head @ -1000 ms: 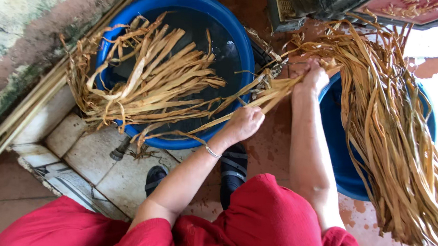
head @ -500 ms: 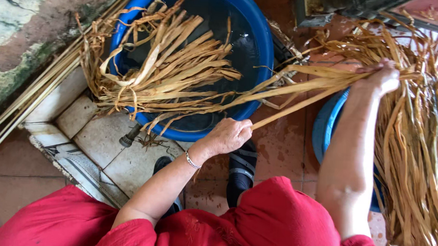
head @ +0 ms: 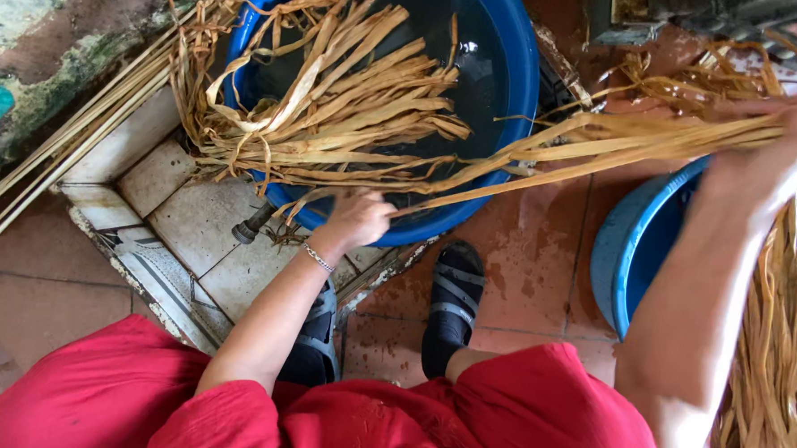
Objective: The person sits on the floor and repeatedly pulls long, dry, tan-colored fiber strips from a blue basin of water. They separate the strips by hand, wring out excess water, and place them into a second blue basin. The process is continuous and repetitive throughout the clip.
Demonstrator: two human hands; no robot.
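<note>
Left hand: its grip is closed on the near ends of a few long tan strips, just at the front rim of the big basin.
Right hand: raised and blurred at the right edge; its grip is closed on the far end of the same strips, above the second basin.
Strips: stretched in a shallow slant between the two hands, crossing the lower right rim of the big basin and the wet floor.
Big blue basin: round, with dark water inside; a soaked bundle of strips lies across its left half and spills over the rim.
Second blue basin: to the right, partly hidden by the right forearm.
Dry heap: a thick fall of the same fibre hangs down the right side (its lower end runs out of view).
Floor: reddish tiles, wet; two dark sandals stand below the big basin.
Canes: thin pale sticks lean along the wall on the left.
</note>
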